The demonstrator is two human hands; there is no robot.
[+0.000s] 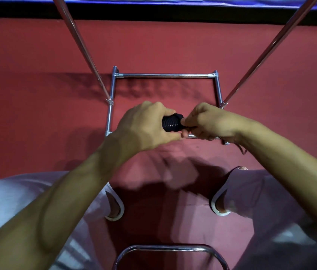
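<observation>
At centre frame, above the chrome frame (165, 75), the left hand (142, 126) grips a black ribbed fitting (171, 123) while the right hand (206, 121) pinches its end; likely light, rigid plastic, best held by its ribs.

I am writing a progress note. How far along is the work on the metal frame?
Done: the frame lies joined as a rectangle on the floor, and two poles rise from its sides. In hand: the left hand grips a black ribbed part while the right hand pinches its end. Left: that part is not on the frame yet; where it goes cannot be told.
</observation>
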